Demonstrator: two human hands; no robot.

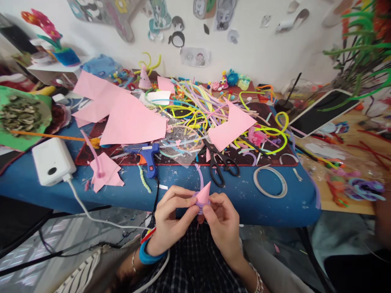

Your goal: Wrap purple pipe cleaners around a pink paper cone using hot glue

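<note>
I hold a small pink paper cone between both hands, just below the near edge of the blue surface and above my lap. My left hand pinches its left side with thumb and fingertips closed on the paper; my right hand grips its base from the right, fingers curled narrow around it. The cone's long axis runs from its base at my fingers up to its tip, which points up and slightly right, toward the black scissors lying on the surface. A lilac pipe cleaner curves up beside the tip.

The risk I judge here: the paper is thin, so squeezing too hard could crush the cone or let its rolled seam spring open. The blue glue gun rests nearby, its cord hanging near my left hand and easy to snag.
</note>
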